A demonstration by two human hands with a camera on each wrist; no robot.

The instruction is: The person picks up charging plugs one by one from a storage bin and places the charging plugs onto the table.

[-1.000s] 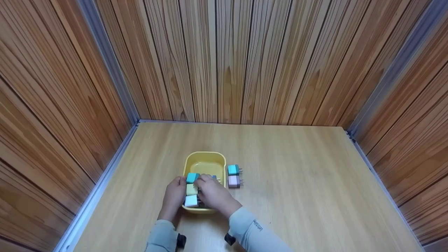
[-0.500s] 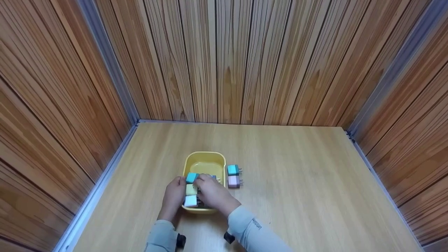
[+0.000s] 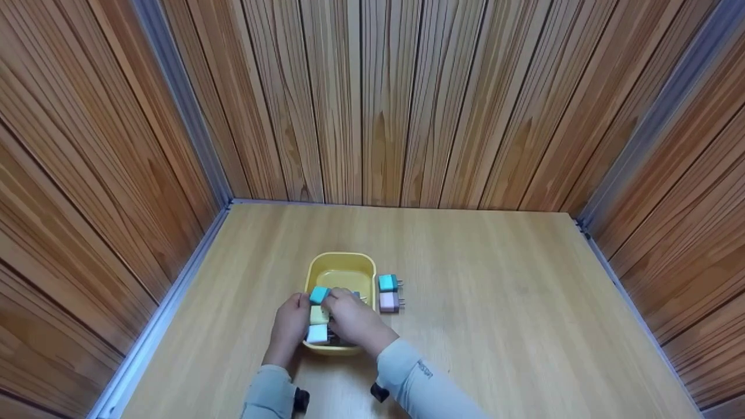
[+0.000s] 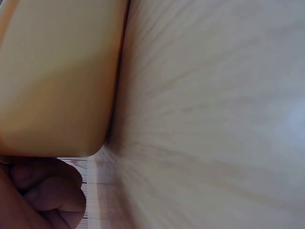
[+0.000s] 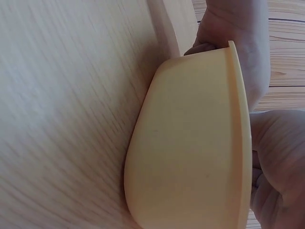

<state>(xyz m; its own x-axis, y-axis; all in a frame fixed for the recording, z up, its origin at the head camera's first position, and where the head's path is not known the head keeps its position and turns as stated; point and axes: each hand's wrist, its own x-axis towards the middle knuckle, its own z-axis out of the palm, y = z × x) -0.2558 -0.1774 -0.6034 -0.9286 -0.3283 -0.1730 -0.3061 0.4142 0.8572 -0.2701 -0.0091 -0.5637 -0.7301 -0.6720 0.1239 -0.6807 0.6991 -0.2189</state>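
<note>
A yellow plastic tub [image 3: 343, 254] stands on the table. My left hand [image 3: 289, 326] grips its left rim; in the left wrist view, curled fingers [image 4: 55, 198] show beyond the tub's wall. My right hand [image 3: 352, 319] reaches into the tub, its curled fingertips against a teal plug charger [image 3: 319, 295]. Below that lie a pale yellow charger [image 3: 319, 315] and a white charger [image 3: 317, 334], in a column along the left wall. A blue piece with prongs [image 3: 357, 295] shows partly behind the right hand. The palm hides most of the other contents.
Outside the tub's right side, a teal charger [image 3: 387, 283] and a lilac charger [image 3: 389, 302] lie side by side with prongs facing right. Wood-panelled walls [image 3: 381, 105] enclose the table [image 3: 495, 302] at the back and both sides.
The teal charger under my right fingertips has shifted and tilted very slightly. The right forearm has drifted a little left. The left hand and the tub stay in place.
</note>
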